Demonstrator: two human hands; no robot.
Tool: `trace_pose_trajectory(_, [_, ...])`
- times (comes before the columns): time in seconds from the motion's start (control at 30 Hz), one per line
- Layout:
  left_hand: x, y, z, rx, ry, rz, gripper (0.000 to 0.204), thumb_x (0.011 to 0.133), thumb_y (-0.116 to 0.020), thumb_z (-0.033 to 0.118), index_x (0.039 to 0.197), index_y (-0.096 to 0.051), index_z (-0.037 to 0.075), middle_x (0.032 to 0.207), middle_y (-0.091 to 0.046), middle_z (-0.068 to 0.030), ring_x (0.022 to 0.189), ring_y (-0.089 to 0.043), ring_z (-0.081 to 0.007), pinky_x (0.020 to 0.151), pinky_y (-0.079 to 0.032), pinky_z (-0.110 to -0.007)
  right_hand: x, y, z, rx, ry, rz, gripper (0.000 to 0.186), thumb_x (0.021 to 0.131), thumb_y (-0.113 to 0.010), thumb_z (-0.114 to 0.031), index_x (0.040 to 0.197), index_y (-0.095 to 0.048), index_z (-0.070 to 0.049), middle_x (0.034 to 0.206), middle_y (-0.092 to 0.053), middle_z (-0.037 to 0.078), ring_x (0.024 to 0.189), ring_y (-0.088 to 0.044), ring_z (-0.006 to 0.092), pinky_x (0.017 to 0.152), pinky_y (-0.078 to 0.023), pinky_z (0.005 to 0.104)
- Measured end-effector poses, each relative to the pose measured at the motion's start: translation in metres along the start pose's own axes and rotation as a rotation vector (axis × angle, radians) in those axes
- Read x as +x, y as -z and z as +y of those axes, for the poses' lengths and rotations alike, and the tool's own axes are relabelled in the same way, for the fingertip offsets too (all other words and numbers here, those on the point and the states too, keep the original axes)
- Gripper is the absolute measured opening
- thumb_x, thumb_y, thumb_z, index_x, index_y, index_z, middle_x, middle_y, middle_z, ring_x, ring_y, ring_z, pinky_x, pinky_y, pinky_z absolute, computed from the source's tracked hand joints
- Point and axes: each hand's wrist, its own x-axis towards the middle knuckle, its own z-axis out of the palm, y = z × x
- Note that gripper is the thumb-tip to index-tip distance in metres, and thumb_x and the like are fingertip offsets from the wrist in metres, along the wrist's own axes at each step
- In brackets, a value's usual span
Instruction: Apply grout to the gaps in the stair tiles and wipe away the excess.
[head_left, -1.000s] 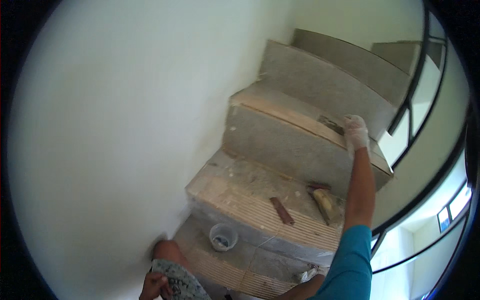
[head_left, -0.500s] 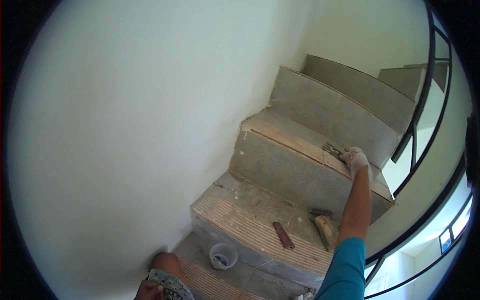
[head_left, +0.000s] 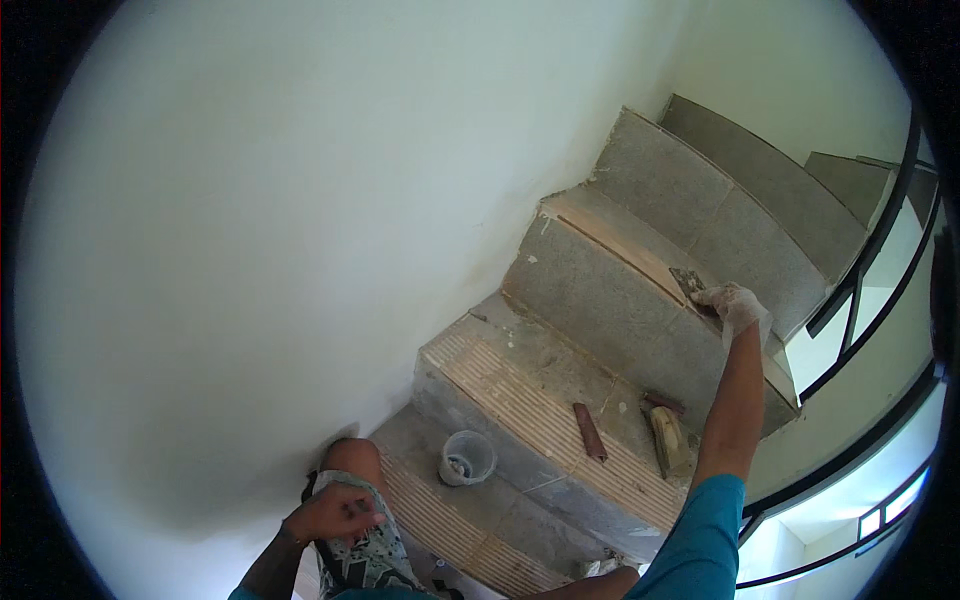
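Note:
My right hand [head_left: 735, 308], in a whitish glove, grips a scraper [head_left: 686, 284] with a smeared flat blade. The blade lies against the upper stair tread [head_left: 610, 238], near its front edge. My left hand [head_left: 345, 512] rests over my thigh on patterned shorts, fingers curled in and dark marks on the skin. Whatever it may hold is hidden. One tread lower lie a reddish-brown strip [head_left: 590, 432] and a worn yellowish block-like piece [head_left: 669, 442]. A clear plastic tub [head_left: 468, 459] with some grey material inside stands on the step beside my knee.
A white wall [head_left: 250, 250] borders the curved stairs on the left. Black metal railing [head_left: 870, 260] runs along the right side. Grey risers [head_left: 600, 290] and ribbed tread edges [head_left: 500, 385] climb toward the upper right. Crumpled light material [head_left: 603, 566] lies low by my leg.
The view has shifted, so the stairs sit farther right and mostly higher. My left hand has come more fully into view. The scraper stays in my right hand on the same tread.

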Motion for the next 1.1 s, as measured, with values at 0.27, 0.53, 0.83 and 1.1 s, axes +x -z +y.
trace_pose_trajectory(0.27, [0.105,-0.045,0.11,0.492,-0.464,-0.166,0.032,0.079,-0.063,0.037,0.075,-0.056,0.006,0.063,-0.056,-0.0103,0.061,-0.058,-0.029,0.059,-0.045,-0.039,-0.089,-0.012,-0.063,0.197,0.481,0.073,0.04,0.081,-0.062,-0.032,0.107,-0.057,-0.002,0.1,-0.062,0.01,0.092,-0.058,0.0242,0.078,-0.045,0.0341])
trace_pose_trajectory(0.53, [0.123,-0.128,0.054,0.281,-0.555,-0.859,0.026,0.076,-0.062,0.028,0.081,-0.053,0.004,0.072,-0.057,-0.0123,0.07,-0.057,-0.0294,0.063,-0.043,-0.039,-0.092,-0.177,-0.105,-0.011,1.092,0.628,0.014,0.084,-0.051,-0.017,0.093,-0.053,-0.007,0.079,-0.059,0.013,0.075,-0.061,0.0287,0.065,-0.048,0.0367])
trace_pose_trajectory(0.83, [0.12,-0.128,0.008,0.559,-0.472,-1.0,0.04,0.07,-0.063,0.034,0.092,-0.049,0.004,0.086,-0.056,-0.0162,0.082,-0.056,-0.033,0.069,-0.043,-0.044,-0.07,-0.235,-0.145,-0.542,0.74,0.175,0.009,0.082,-0.052,-0.017,0.084,-0.057,-0.009,0.081,-0.06,0.01,0.075,-0.061,0.0252,0.062,-0.049,0.0375])
trace_pose_trajectory(1.1, [0.126,-0.135,-0.009,0.588,-0.509,-0.918,0.045,0.065,-0.064,0.034,0.094,-0.05,0.002,0.088,-0.057,-0.0184,0.086,-0.057,-0.0346,0.074,-0.045,-0.043,-0.06,-0.255,-0.137,-0.02,0.917,0.291,0.011,0.083,-0.049,-0.011,0.075,-0.056,-0.009,0.076,-0.053,0.008,0.08,-0.054,0.0209,0.071,-0.042,0.0331])
